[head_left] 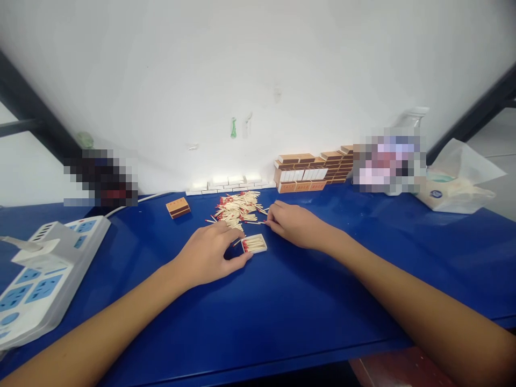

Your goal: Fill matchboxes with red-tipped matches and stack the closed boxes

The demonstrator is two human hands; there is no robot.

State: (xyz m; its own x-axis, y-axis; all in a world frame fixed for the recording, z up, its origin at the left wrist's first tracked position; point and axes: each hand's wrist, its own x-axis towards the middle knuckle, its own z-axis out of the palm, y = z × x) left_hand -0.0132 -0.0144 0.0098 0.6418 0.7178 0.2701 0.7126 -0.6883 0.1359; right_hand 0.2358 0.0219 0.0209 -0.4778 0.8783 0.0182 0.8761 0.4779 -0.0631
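Note:
A pile of red-tipped matches [238, 208] lies on the blue table [282, 306] near the wall. In front of it sits a small white matchbox tray [255, 244] partly filled with matches. My left hand [207, 252] curls round the tray's left end, thumb and fingers touching it. My right hand [296, 224] rests just right of the pile, fingers pinched on a few matches at the pile's edge. A closed brown matchbox [178, 207] lies to the left of the pile.
Stacked brown matchboxes [314, 169] and a row of white inner trays [229, 184] line the wall. A white and blue power strip [44, 269] lies at the left. A tissue pack [455, 185] sits at the far right.

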